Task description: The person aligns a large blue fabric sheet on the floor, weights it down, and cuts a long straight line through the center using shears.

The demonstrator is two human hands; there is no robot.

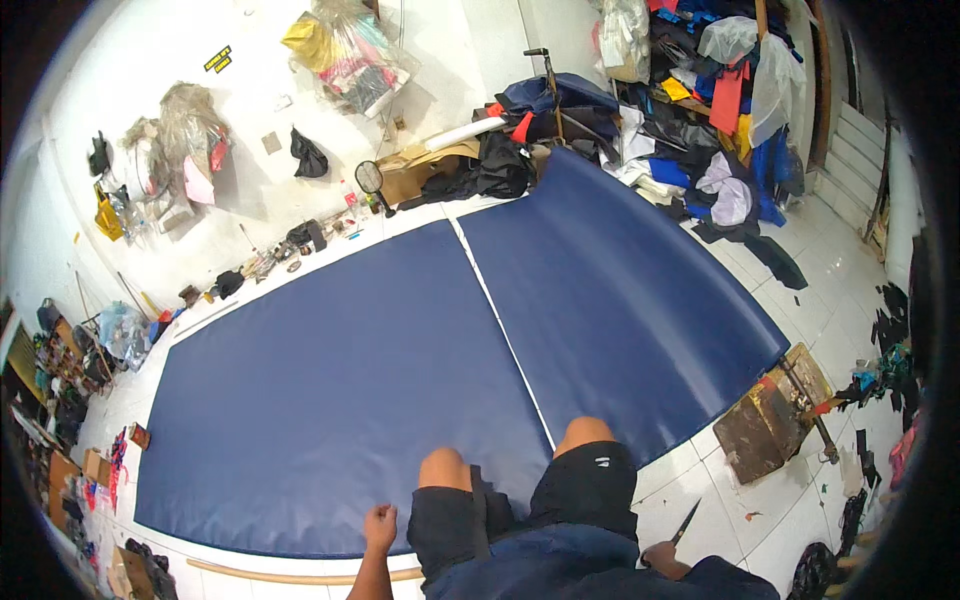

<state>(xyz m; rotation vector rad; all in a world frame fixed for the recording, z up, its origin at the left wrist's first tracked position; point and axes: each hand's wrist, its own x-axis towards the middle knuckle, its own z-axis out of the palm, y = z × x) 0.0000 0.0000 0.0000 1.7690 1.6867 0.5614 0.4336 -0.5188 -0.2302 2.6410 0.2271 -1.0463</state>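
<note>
A large dark blue sheet (pixel 330 370) with a smooth, slightly shiny face lies spread over the floor before me. A narrow white strip (pixel 497 318) runs across it from the far edge to between my knees. In my right hand (pixel 664 558), at the lower right, is a knife (pixel 687 521), its dark pointed blade directed away from me over the white tiles. My left hand (pixel 380 527) hovers by the sheet's near edge with fingers curled in; nothing shows in it. The sheet's right part rises in a broad wave at its far corner.
A wooden stick (pixel 300 578) lies along the near edge. At the right, the sheet's corner meets a worn brown board (pixel 762 432) with a metal bar. Piled cloth (pixel 730 185) and a racket-shaped swatter (pixel 369 178) are at the back. Bags (pixel 190 125) hang on the wall.
</note>
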